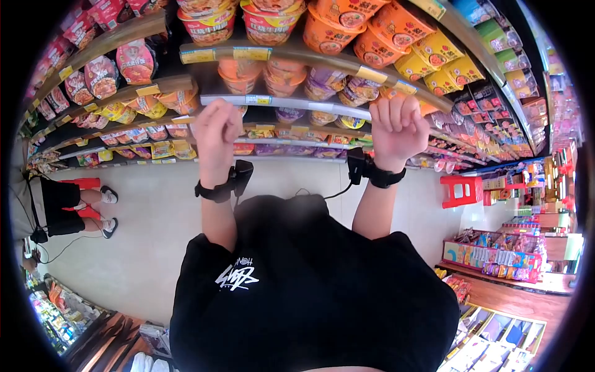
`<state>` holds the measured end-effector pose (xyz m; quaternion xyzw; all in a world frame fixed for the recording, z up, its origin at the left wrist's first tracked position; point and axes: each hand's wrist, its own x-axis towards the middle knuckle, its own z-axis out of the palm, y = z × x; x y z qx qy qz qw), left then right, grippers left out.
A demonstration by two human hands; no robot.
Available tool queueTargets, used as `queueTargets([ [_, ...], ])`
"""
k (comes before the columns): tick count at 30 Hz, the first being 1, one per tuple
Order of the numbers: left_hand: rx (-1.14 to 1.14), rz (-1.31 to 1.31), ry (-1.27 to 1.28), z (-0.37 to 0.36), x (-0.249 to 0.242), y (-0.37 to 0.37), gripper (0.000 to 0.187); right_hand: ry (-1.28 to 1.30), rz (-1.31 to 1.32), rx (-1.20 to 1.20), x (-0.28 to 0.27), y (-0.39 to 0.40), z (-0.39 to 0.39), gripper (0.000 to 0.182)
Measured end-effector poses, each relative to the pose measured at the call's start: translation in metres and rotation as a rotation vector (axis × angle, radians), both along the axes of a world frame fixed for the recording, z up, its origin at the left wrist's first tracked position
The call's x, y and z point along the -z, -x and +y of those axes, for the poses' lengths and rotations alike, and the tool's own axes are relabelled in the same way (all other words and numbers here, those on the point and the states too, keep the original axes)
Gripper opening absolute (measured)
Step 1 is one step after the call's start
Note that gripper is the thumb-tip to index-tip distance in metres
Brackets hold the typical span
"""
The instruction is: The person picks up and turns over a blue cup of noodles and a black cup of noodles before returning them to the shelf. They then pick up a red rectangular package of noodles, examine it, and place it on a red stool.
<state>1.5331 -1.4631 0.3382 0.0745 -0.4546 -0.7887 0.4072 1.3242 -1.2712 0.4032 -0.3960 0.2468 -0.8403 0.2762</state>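
Note:
My left hand (217, 133) is raised in front of the noodle shelves, its fingers curled in and pressed together near the left end of a white shelf edge strip (285, 103). At the strip's right end my right hand (400, 131) is closed too, fingers bent over toward the palm. What either hand holds, if anything, I cannot tell. Orange noodle tubs (284, 77) and purple noodle tubs (323, 84) stand on the shelf behind the strip. A black wrist strap with a small device sits on each wrist.
Above, a wooden shelf edge (273, 54) carries red noodle tubs (207, 23) and larger orange tubs (334, 26). Red stools stand at both sides, one a red stool (462, 191) at right. A person's legs (90, 204) show at left. Behind right is a snack display (496, 255).

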Motion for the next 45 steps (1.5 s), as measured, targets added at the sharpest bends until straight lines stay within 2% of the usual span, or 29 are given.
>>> queueTargets([
  [1,-0.077,-0.117,0.012,-0.001,0.005,0.003,0.024,-0.016,-0.033,0.096,0.009,-0.001,0.002,0.030],
  [2,-0.108,-0.128,-0.018,0.001,0.018,0.007,0.021,-0.010,-0.041,0.178,0.018,0.003,0.001,0.030],
  [3,-0.162,-0.262,-0.060,0.001,0.036,0.010,0.020,0.017,0.098,0.140,0.019,0.005,-0.001,0.031],
  [4,-0.079,-0.347,-0.095,0.003,0.035,0.008,0.021,0.010,0.105,0.113,0.020,0.006,-0.001,0.032],
  [5,-0.091,-0.408,-0.116,0.004,0.042,0.012,0.025,-0.053,0.058,0.144,0.019,0.003,0.001,0.032],
  [6,-0.079,-0.407,-0.004,0.006,0.046,0.012,0.028,-0.108,0.000,0.189,0.018,0.000,0.000,0.030],
  [12,-0.052,-0.364,-0.033,0.015,0.036,0.006,0.032,-0.202,-0.129,0.315,0.028,0.001,-0.017,0.025],
  [16,-0.069,-0.387,-0.033,0.015,0.041,-0.002,0.031,-0.269,-0.091,0.355,0.032,-0.002,-0.026,0.017],
  [24,-0.145,-0.340,-0.053,0.002,0.038,-0.012,0.030,-0.230,-0.053,0.478,0.022,-0.008,-0.035,0.009],
  [36,-0.101,-0.382,-0.018,0.000,0.043,-0.007,0.027,-0.250,-0.140,0.518,0.024,0.001,-0.038,0.004],
  [45,-0.129,-0.336,-0.048,0.000,0.047,0.001,0.028,-0.273,-0.114,0.504,0.027,0.007,-0.038,0.006],
])
